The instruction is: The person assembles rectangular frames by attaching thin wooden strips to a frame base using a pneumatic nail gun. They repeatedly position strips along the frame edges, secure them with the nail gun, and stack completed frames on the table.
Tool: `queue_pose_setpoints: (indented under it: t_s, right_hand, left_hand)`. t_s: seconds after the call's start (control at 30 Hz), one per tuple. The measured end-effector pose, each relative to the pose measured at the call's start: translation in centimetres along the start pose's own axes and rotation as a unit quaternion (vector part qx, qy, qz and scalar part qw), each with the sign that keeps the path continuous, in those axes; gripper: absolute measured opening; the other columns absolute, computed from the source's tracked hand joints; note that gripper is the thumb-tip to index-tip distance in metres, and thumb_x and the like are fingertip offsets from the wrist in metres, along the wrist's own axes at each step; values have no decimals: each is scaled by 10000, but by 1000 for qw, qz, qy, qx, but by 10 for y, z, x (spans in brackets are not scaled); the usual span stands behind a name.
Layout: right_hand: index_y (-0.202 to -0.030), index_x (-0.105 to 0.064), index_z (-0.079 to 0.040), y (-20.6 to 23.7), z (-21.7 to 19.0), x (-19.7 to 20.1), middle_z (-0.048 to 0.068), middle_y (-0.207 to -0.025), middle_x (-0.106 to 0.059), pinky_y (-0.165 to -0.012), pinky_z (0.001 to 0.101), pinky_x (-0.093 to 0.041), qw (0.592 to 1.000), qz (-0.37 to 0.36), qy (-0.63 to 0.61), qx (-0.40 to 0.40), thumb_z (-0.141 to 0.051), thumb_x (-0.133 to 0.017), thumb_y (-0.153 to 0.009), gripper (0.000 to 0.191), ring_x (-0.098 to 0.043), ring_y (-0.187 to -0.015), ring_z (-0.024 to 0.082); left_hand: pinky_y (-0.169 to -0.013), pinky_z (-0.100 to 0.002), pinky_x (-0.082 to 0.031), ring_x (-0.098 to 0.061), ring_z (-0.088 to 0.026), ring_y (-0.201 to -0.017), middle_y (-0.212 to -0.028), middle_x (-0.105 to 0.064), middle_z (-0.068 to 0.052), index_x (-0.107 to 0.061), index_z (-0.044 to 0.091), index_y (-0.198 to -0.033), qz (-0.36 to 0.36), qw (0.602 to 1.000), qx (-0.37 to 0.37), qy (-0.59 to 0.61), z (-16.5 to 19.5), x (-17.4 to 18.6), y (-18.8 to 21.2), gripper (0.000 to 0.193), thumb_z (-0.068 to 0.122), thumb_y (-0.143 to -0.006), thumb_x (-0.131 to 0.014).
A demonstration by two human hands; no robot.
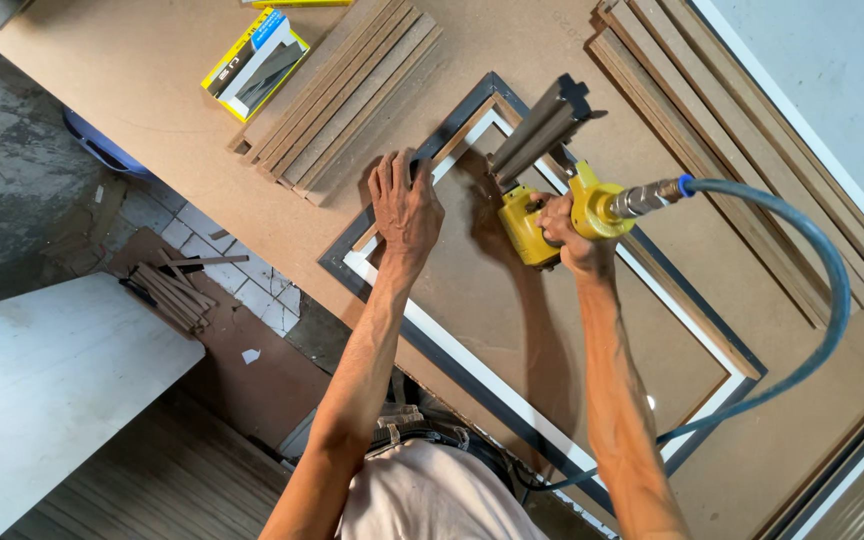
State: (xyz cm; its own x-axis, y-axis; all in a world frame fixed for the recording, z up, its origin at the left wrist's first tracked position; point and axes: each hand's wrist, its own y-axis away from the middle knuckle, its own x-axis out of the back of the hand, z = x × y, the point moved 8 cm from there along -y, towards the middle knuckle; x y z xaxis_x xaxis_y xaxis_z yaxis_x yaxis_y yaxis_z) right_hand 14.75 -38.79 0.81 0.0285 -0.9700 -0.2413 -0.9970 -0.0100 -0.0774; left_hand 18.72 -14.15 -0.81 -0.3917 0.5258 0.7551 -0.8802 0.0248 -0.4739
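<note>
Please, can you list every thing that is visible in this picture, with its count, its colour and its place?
frame: one, dark grey with white inner edge, flat on the workbench, centre
nail gun: one, yellow with grey magazine, at the frame's upper corner
air hose: one, blue, curving from the gun to the right
stacked strips: one pile, brown, upper centre
long strips: several, brown, upper right
small box: one, yellow and blue, upper left
workbench: one, brown board
white panel: one, lower left
scrap sticks: several, brown, on the floor
left hand: flat on the frame
right hand: gripping the nail gun
</note>
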Motion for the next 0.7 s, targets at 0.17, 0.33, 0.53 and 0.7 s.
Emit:
queue_pose_setpoints:
  t_s: [0.17, 0.33, 0.53, 0.7]
  right_hand:
    - [-805, -551, -76, -37, 4, -1, 35, -697, -559, -1110, 509, -498, 996, -77, 42, -24, 88, -632, -814, 183, -609, -743, 181]
    - [-823, -595, -46, -57, -13, -15, 43, -674, -601, -1048, 534, -564, 987, -104, 123, -21, 85, -662, -871, 155, -636, -702, 180]
    - [-849, -590, -57, -62, -17, -20, 28, -650, -593, -1035, 523, -573, 989, -99, 109, -23, 68, -647, -864, 138, -642, -684, 172]
    - [-792, -571, -74, -61, -10, -11, 38, -687, -573, -1093, 522, -541, 990, -109, 86, -21, 70, -644, -877, 182, -620, -737, 188]
  left_hand:
    - [-1059, -447, -506, -650, -327, -1217, -1316, -684, -160, -727, 19, -1153, -22, 996, 36, 73, -8, -6, 1, 214, 73, -954, -671]
    - [-1015, -445, -521, -664, -329, -1181, -1274, -704, -171, -734, 26, -1092, -32, 996, 35, 80, -14, -10, 3, 170, 65, -930, -701]
    - [-1027, -437, -523, -672, -315, -1178, -1267, -708, -172, -748, 41, -1084, -38, 996, 39, 75, -18, -17, 5, 165, 64, -931, -691]
    - [-1020, -430, -532, -678, -312, -1171, -1267, -708, -182, -750, 38, -1083, -44, 995, 45, 83, -20, -18, 8, 171, 62, -926, -688]
